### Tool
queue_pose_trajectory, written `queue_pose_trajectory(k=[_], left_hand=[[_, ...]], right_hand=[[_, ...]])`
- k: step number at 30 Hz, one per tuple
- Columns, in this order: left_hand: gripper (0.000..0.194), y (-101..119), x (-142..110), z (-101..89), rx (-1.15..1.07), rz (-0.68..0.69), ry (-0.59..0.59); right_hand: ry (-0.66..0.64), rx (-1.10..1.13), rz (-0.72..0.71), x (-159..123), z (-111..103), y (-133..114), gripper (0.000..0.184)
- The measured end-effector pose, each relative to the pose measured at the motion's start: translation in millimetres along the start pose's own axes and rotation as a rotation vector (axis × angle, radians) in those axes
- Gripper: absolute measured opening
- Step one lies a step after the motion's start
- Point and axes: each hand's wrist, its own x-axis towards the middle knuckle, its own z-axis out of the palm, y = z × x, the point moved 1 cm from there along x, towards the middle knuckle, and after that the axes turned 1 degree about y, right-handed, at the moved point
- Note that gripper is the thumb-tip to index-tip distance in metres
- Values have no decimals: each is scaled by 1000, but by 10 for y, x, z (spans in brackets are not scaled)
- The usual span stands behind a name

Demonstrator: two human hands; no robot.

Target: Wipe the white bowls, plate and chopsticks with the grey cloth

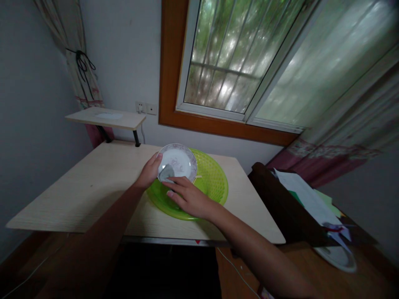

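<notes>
My left hand [150, 171] grips the left rim of a white plate [184, 162] with a patterned border, thumb over the edge. The plate is tilted towards me above a bright green plastic basket [220, 182]. A small grey cloth [166, 172] is against the lower left of the plate's face. My right hand [188, 197] is at the plate's lower edge, with its fingers on the cloth; part of their hold is hidden. Just right of the plate, a short pale stick-like thing [198, 177] shows over the basket.
The basket stands on a pale wooden table [106, 187]. A raised shelf [124, 120] with a white sheet is at the back left. To the right is a dark brown piece of furniture [280, 207] with papers [302, 195] on it. A window is behind the table.
</notes>
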Motion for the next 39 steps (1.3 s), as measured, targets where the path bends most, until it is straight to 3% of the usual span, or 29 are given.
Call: queue_pose_trajectory(k=[5,12,22,29,34,39], left_hand=[[63,-97,50,-39,54,-2,-22],[65,-112,60,-47,77,20,-62],[65,-83,49,-1,75,-18,-126],[66,-103,49,-28,96,-12,-126],[66,-123,62,-44,74,-2,-38],[63,-154,81,-44,57,16,-33]], right_hand=[[-15,58,-7,-3,19,110,43],[-52,-16,53,-103,-156,456,48],[21,-550,194,-135,-316,812,36],[35,-595,204,-106,-287,671,39],[-40,-379,139,-123,-200,470,42],[-42,-47,13,-76,-56,206,39]])
